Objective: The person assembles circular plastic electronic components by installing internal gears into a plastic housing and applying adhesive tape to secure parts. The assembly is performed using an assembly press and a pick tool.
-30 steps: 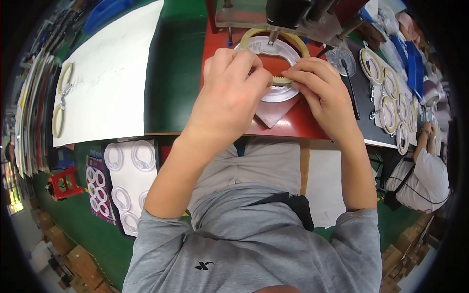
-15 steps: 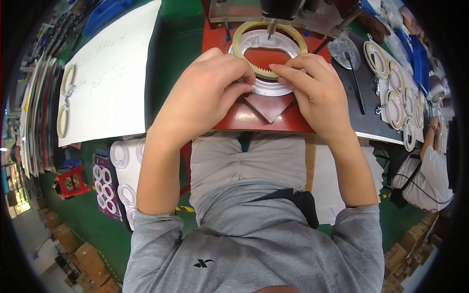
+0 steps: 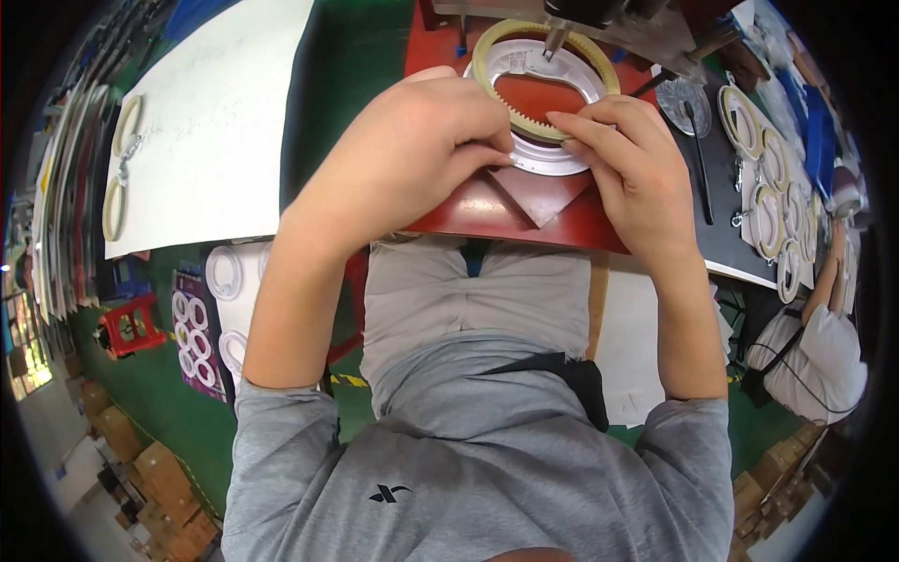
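A cream ring with inner teeth lies on a white ring on the red work plate. My left hand is at the near left side of the rings, its thumb and fingertips closed on their edge. At the near right, my right hand has its thumb and fingers closed on the rim, the index finger reaching over the toothed ring. A metal tool tip of a machine points down over the rings' far part. Both hands cover stretches of the rings.
Square red plate runs under the rings. On the right, a black mat holds a clear dish, a black stick and several finished rings with clips. A white sheet lies left. A red stool stands at far left.
The rings, machine and both hands appear slightly higher and farther right in the picture, as the view has shifted. Both hands keep the same hold on the rings.
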Motion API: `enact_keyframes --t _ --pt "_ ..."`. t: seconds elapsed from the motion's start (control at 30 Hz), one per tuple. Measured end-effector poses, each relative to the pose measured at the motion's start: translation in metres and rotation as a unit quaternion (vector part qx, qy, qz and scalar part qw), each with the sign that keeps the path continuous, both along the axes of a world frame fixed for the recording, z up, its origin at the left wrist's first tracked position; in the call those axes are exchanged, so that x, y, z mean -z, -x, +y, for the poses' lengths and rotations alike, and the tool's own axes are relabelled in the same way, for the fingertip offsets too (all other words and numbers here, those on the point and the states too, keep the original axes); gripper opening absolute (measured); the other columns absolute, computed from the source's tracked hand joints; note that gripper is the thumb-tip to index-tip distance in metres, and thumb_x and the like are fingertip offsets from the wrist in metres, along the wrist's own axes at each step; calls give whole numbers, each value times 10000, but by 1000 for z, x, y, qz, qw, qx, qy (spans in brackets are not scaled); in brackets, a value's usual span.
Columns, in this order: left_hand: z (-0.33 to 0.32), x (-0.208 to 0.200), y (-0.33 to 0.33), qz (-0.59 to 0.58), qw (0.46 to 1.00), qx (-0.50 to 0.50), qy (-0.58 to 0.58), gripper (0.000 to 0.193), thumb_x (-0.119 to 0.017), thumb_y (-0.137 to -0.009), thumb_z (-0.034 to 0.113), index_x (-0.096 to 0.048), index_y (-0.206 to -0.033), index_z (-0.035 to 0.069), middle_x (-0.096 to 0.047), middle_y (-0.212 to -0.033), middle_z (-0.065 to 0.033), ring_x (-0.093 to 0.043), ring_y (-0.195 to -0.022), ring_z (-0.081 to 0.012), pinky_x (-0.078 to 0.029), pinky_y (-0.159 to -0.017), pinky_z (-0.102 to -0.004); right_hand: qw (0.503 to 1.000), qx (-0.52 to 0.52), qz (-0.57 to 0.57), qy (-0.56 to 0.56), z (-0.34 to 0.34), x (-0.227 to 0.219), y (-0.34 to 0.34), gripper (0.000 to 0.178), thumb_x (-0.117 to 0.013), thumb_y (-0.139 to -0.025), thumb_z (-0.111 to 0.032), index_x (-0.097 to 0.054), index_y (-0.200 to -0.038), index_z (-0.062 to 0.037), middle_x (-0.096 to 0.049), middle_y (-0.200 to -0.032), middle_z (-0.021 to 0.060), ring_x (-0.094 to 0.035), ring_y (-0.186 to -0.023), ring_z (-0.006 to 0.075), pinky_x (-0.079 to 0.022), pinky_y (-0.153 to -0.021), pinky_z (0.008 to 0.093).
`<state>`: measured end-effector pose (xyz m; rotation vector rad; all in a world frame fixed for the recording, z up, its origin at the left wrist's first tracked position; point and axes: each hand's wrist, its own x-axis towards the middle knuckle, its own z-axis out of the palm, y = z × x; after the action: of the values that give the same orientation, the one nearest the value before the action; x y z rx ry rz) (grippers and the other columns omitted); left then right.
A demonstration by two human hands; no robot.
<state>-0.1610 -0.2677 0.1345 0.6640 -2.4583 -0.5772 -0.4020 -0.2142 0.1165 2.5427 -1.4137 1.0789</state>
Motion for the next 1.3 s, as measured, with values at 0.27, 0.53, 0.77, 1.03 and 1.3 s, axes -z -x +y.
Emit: enact_keyframes --t 0.27,0.53,0.77,1.03,1.3 --pt "39 17 -4 -22 981 -96 166 265 -748 -774 33 -707 -1036 34 -654 -1091 -108 -642 -995 -290 -535 -826 -363 1000 -20 18 2 -4 -2 2 262 -744 -773 -37 -737 -1035 -58 -657 -942 70 -625 -924 275 -516 -787 375" --pt "40 19 -3 32 988 -114 102 282 -750 -792 38 -693 -1068 22 -655 -1125 -113 -642 -1009 -308 -532 -847 -380 997 -22 69 27 -2 -6 1 306 -726 -748 -7 -740 -1049 -60 -660 -939 66 -626 -896 264 -486 -753 357" --pt "57 35 -5 43 980 -183 63 366 -727 -833 22 -700 -1195 69 -594 -1293 -184 -597 -1138 -353 -496 -968 -418 998 -5 60 25 9 -8 -13 271 -707 -762 -28 -749 -1027 -63 -665 -888 23 -618 -846 226 -441 -684 340" --pt "59 27 0 109 977 -184 12 344 -666 -833 -39 -652 -1176 -13 -605 -1249 -205 -593 -1152 -389 -498 -975 -436 999 18 34 3 17 -7 -25 278 -710 -753 -24 -746 -1026 -61 -664 -886 20 -612 -839 214 -432 -677 339" --pt "46 33 9 191 950 -245 35 181 -704 -840 -5 -656 -1014 -18 -678 -997 -168 -639 -894 -341 -513 -789 -406 999 20 30 -3 17 -8 -32 260 -705 -745 -26 -741 -1002 -45 -645 -871 25 -605 -834 209 -438 -676 342"
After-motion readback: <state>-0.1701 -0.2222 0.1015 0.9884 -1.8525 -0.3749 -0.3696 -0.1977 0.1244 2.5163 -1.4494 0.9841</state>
